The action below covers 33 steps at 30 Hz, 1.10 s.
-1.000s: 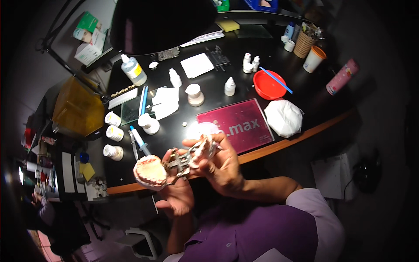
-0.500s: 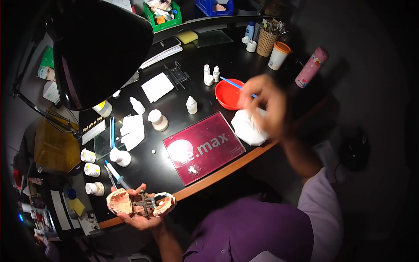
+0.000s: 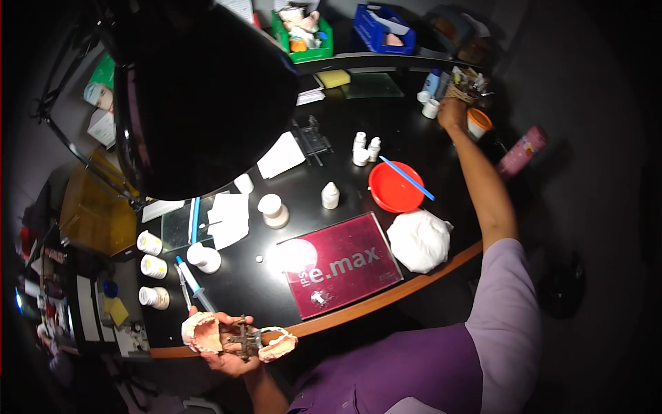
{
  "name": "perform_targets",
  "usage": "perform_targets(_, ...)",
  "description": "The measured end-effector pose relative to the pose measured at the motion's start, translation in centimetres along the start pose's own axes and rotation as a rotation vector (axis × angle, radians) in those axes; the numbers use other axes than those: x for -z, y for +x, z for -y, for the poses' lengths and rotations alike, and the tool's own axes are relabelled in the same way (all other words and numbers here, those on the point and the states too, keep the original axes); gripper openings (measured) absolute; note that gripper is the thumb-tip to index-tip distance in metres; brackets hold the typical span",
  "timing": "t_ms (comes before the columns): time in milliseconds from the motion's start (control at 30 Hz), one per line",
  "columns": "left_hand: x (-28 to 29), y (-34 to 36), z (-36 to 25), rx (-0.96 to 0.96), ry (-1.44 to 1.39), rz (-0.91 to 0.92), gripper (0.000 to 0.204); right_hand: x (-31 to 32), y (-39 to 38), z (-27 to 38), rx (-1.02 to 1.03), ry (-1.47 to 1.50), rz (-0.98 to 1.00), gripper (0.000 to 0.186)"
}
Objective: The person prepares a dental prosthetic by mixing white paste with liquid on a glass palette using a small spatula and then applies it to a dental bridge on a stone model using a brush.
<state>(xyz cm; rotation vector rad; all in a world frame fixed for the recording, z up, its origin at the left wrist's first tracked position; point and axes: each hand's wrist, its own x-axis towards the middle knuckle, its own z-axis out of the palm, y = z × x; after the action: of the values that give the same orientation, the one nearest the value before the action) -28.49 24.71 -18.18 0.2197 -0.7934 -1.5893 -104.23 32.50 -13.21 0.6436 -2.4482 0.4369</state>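
Note:
My left hand (image 3: pixel 233 364) is wrapped from below around a dental articulator (image 3: pixel 241 339) of dark metal, near the table's front left edge. It lies opened out, with a pinkish plaster jaw model (image 3: pixel 201 332) on the left and a second model (image 3: pixel 278 348) on the right. My right arm stretches to the back right, where my right hand (image 3: pixel 452 114) is at a woven cup (image 3: pixel 458 94) full of brushes and thin tools. Its fingers are hidden, so I cannot tell whether they grip anything. An orange-lidded tub (image 3: pixel 478 123) stands beside that hand.
A blue stick (image 3: pixel 407 177) lies across a red bowl (image 3: pixel 386 196), behind a crumpled white bundle (image 3: pixel 419 241). A maroon slab (image 3: pixel 345 276) lies at the front. White bottles (image 3: pixel 274 211) stand about. A large black lamp (image 3: pixel 207 103) overhangs the left; a pink flask (image 3: pixel 522 152) stands right.
My right hand has gone from over the red bowl to the woven cup at the back right. The left hand keeps hold of the articulator. The whole view has shifted somewhat.

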Motion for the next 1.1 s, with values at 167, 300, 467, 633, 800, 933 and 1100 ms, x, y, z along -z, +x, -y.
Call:
perform_targets(167, -0.5, 0.0, 0.7, -0.023, -0.020, -0.001, 0.099, -1.5, 1.4, -2.0, 0.061, -0.034, 0.011, 0.010)
perform_targets(300, -0.4, 0.1, 0.4, -0.042, -0.001, 0.032, 0.088, -0.3, 0.7, 0.9, 0.108, -0.103, 0.071, 0.010)
perform_targets(467, 0.1, -0.2, 0.3, -0.014, -0.041, 0.020, 0.100, 3.3, 0.2, 3.8, 0.042, -0.248, 0.231, 0.012)
perform_targets(633, -0.6, -0.3, 0.6, -0.034, -0.008, -0.037, 0.104, 4.6, 1.0, 4.5, 0.085, -0.287, 0.344, 0.025)
perform_targets(800, -1.1, -0.2, 0.6, -0.050, 0.033, -0.069, 0.107, 6.0, 0.4, 5.4, 0.120, -0.313, 0.424, 0.031)
perform_targets(933, -1.2, -0.1, 0.7, -0.092, 0.101, 0.001, 0.093, 7.6, -0.6, 6.3, 0.171, -0.290, 0.445, 0.038)
perform_targets(1100, -1.0, 0.0, 0.8, -0.067, 0.068, 0.024, 0.097, 11.4, -2.0, 7.5, 0.420, -0.262, 0.222, 0.033)
